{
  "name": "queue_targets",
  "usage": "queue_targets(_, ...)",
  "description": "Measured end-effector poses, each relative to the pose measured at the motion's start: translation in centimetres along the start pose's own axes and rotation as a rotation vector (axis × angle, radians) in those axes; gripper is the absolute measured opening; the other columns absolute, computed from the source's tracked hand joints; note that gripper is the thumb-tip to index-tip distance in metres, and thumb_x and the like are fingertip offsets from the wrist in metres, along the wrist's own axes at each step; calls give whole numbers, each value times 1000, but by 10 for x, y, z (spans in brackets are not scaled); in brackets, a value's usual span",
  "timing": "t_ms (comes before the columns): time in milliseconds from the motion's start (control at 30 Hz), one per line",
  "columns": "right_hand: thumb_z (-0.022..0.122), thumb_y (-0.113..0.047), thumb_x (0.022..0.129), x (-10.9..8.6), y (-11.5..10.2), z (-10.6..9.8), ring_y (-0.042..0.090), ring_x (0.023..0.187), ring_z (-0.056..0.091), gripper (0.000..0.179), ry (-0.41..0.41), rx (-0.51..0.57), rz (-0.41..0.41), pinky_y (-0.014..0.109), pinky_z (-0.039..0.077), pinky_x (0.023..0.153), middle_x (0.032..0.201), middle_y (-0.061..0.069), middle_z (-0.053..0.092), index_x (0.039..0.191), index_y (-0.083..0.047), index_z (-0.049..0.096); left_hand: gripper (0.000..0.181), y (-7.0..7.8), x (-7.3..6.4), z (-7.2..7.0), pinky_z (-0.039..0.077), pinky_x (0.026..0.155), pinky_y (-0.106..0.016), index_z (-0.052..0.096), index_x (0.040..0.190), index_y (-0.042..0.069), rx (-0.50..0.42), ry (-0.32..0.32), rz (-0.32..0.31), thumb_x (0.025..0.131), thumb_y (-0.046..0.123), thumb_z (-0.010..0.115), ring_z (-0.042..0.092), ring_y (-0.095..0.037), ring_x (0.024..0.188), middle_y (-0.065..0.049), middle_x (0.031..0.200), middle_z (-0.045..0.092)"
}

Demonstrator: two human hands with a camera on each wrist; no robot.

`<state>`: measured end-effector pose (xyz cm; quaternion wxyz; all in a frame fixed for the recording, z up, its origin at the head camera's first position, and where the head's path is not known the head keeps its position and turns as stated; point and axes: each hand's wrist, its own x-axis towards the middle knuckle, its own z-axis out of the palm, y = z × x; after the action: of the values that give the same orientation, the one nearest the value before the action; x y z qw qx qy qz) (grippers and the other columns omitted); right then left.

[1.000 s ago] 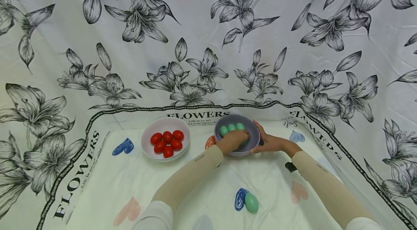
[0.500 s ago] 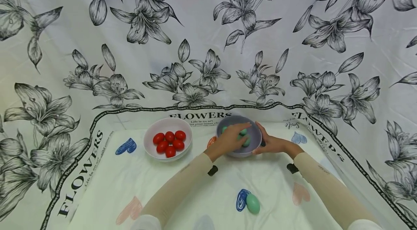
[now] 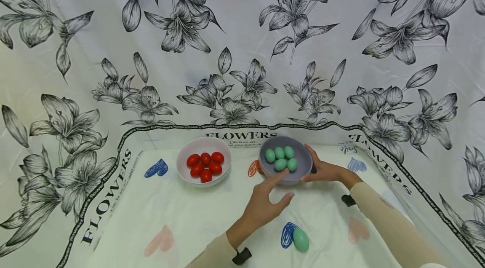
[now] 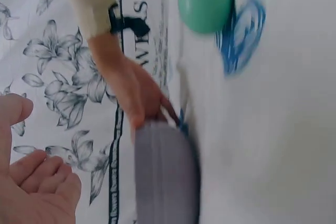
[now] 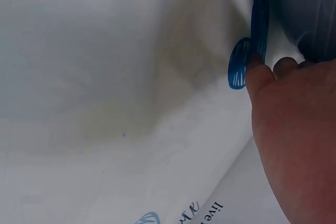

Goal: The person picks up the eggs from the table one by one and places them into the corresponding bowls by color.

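Note:
A grey bowl (image 3: 306, 159) stands at the back of the table with several green eggs (image 3: 280, 164) in it. My right hand (image 3: 325, 171) holds its right side, the thumb at the front and the fingers toward the back. In front of the bowl is my left hand (image 3: 261, 205), nothing in its grasp, fingers extended and thumb apart. Its index fingertip overlaps the bowl's near edge; contact cannot be made out. One green egg (image 3: 301, 240) lies on the cloth nearer to me, beside a printed blue heart. The left wrist view shows the relaxed left palm (image 4: 37, 192).
To the left of the grey bowl stands a white bowl (image 3: 182, 168) with several shiny red oval pieces (image 3: 206, 167). A white cloth (image 3: 212, 217) printed with hearts covers the table. Flower-printed fabric (image 3: 242, 87) rises behind it.
My left hand has come out of the grey bowl and drawn back toward me, uncovering the eggs inside. The right hand has stayed at the bowl's side. The head view has shifted slightly.

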<state>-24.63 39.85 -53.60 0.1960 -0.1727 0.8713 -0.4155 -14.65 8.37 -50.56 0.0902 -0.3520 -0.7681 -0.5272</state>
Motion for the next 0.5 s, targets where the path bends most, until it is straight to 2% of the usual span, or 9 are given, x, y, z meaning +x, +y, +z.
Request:
queue_targets(133,79,-32,83,-3,3,3,47,143,15,125,3,-9,4,63,29,108,161,17,-14,149,-38,-27,58,15,-37,18,43,106,-34,46,144,27,-4,23,-81,92,41,67,47,-8,131,10,144,50)
queue_targets(233,79,-31,83,-6,2,3,48,142,16,125,20,-11,6,64,29,107,161,18,-13,149,-39,-26,59,20,-56,31,45,105,-35,46,144,28,4,14,-131,92,44,67,48,-9,130,11,143,50)
queue_targets(433,79,-31,83,-4,-4,2,49,142,13,124,17,-5,-10,65,29,107,160,18,-15,149,-39,-26,66,21,-80,48,45,105,-34,42,146,34,-10,-70,-235,88,51,69,47,-8,130,12,144,48)
queue_targets(500,78,-30,83,-1,-5,2,49,143,12,124,10,5,-22,65,28,107,160,17,-16,149,-39,-26,68,18,-85,54,45,105,-35,42,146,32,-27,-96,-244,87,51,70,47,-10,131,10,145,47)
